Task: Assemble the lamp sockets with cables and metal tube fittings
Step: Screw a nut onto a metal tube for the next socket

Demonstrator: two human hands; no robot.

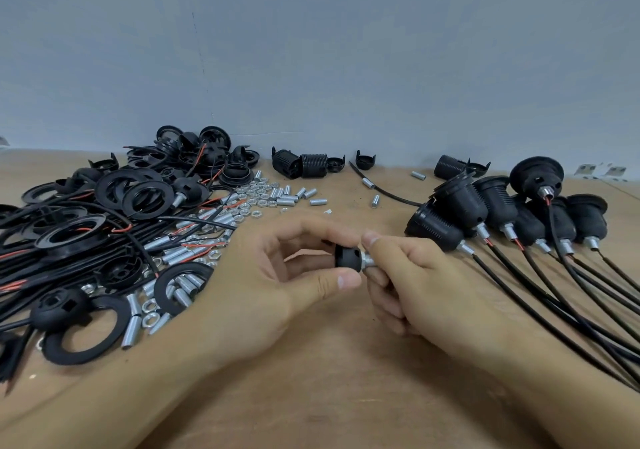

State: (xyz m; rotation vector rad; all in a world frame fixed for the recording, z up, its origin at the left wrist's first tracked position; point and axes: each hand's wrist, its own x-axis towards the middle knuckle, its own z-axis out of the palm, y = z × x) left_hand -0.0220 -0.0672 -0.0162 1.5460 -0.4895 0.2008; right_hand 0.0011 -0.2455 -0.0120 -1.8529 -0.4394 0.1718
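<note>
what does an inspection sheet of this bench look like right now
surface: wooden table, bare in front.
job's things: black socket cap with metal tube at its end; finished sockets on the right.
clutter: loose rings, nuts and tubes in a heap on the left.
grips: left hand holds the cap; right hand pinches the tube.
cables: black leads trail from the finished sockets.
surroundings: plain grey wall.

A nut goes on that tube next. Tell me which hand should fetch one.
Left, probably. The loose nuts lie on the left hand's side, while the right hand pinches the metal tube in the socket cap.
</note>
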